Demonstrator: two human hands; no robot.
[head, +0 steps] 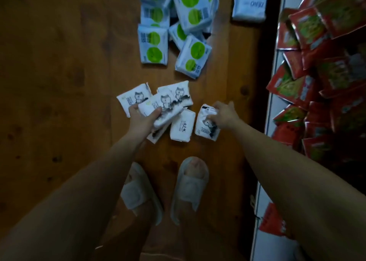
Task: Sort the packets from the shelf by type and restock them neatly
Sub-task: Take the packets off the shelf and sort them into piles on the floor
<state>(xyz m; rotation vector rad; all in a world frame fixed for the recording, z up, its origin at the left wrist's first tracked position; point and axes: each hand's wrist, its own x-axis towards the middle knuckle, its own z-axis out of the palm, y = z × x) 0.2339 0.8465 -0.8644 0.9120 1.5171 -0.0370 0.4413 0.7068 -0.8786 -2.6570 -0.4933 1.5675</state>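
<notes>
Sorting ~half done: green-dot packs (174,23) piled at 12 o'clock. L hand (141,120) holds cat packs (161,108); R hand (223,115) grasps another pack (206,126). Restock pending.

I read this as a small shop: a white shelf (277,94) crammed with red snack packets (303,29); left of it, tissue packs (178,23) on wooden floor (59,82).

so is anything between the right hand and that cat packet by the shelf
Nothing visible. The right hand is already on the cat packet, fingers over its top end. The plain white packet lies just beside it, apart. The left hand holds other cat packets.
</notes>
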